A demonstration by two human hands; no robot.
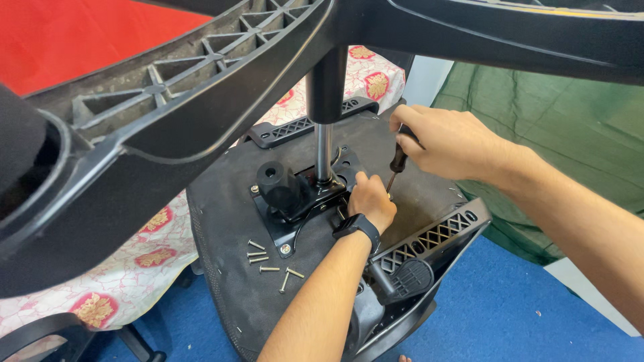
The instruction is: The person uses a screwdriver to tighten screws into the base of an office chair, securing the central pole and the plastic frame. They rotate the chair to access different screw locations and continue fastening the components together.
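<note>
Nearest, loose screws (272, 261) lie in reach on the upturned chair seat (225, 221), beside the black mounting plate (295, 201). Left hand (371, 200), fingers curled, steadies the plate's far corner while right hand (439, 142) grips a screwdriver (397, 164), tip angled down there. Beyond, gas cylinder (325, 127) rises to the chair base (201, 87) overhead.

Blue floor (510, 315) w/ upturned chair seat (228, 221); loose screws (268, 258) on it.

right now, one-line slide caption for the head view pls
Right hand drives a screwdriver into an upturned chair seat's metal plate; left hand steadies it, loose screws nearby.
</note>
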